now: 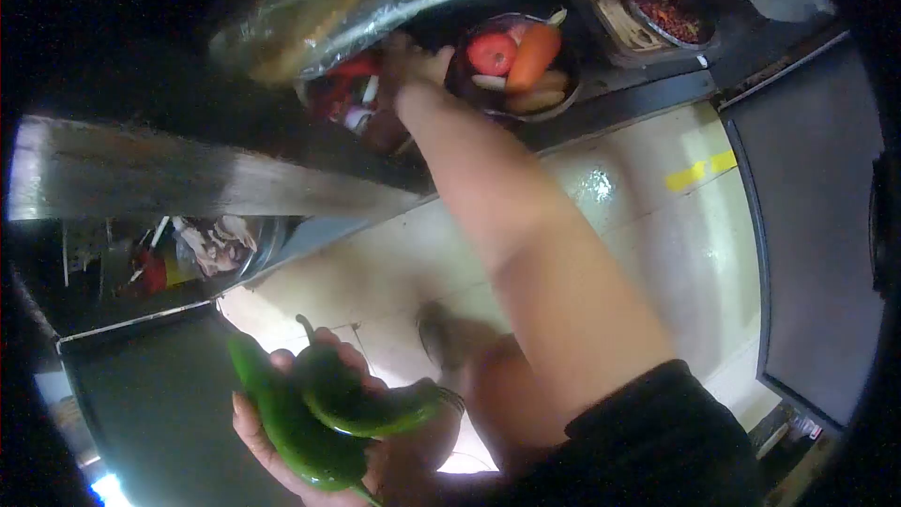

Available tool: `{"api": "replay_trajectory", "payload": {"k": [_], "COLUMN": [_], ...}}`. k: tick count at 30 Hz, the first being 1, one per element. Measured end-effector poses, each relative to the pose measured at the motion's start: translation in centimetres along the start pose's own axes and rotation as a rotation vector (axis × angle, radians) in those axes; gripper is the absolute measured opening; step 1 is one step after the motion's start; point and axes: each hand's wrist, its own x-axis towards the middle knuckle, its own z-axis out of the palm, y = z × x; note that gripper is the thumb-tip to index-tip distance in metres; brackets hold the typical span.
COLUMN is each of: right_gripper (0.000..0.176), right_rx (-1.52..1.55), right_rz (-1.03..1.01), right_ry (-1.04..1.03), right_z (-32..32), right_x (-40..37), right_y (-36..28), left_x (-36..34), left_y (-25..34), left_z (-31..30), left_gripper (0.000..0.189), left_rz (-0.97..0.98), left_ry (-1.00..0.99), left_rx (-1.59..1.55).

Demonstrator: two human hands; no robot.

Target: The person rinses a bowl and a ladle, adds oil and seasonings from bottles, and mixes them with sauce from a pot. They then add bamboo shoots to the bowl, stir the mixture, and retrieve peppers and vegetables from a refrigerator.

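Observation:
My left hand (399, 446) is cupped around two green peppers (324, 413), long and glossy with stems showing. Up on the shelf, my right hand (408, 61) reaches in beside a dark bowl (574, 94). That bowl holds a red tomato (492, 53), an orange carrot (533, 56) and some pale brown pieces. Just left of my right hand lie red and white items (352, 94) in wrapping, blurred and partly covered by the hand. Its fingers are too dim and smeared to show a grip.
An open dark door (812, 216) stands at right, another (141, 404) at lower left. Clear plastic wrapping (300, 23) hangs near the top. A tray of chopped red pieces (671, 14) sits at upper right. Bagged food (216, 244) lies inside the left compartment. Pale tiles (648, 235) cover the floor.

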Motion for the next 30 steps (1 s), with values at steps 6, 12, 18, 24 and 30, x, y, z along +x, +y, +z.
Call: {"api": "replay_trajectory", "payload": {"k": [6,12,18,24,30], "right_gripper": [0.034,0.047,0.063,0.038,0.054], "right_rx": [0.111,1.653,1.966,2.046,1.5], "right_rz": [0.148,0.152,0.042,0.187,0.06], "right_ry": [0.04,-0.084,-1.214,-1.731,-0.611], "right_z": [-4.0,-3.5,-8.2,-9.2,-3.7], "right_x": [-1.8,-14.4,-30.0,-32.7,-25.5], "right_y": [1.1,11.3,14.5,12.8,17.3], "left_x": [0.6,1.0,0.0,-1.4,-3.1], "left_y": [-0.1,-1.2,-4.4,-7.1,-8.0], "left_z": [0.1,1.1,3.4,5.2,6.2], "left_gripper": [0.051,0.059,0.066,0.067,0.067], "left_rz": [-0.078,-0.196,-0.296,-0.347,-0.28], "left_ry": [-0.026,-0.122,-0.166,-0.06,0.106], "left_rx": [0.081,0.18,0.302,0.264,0.209]}}
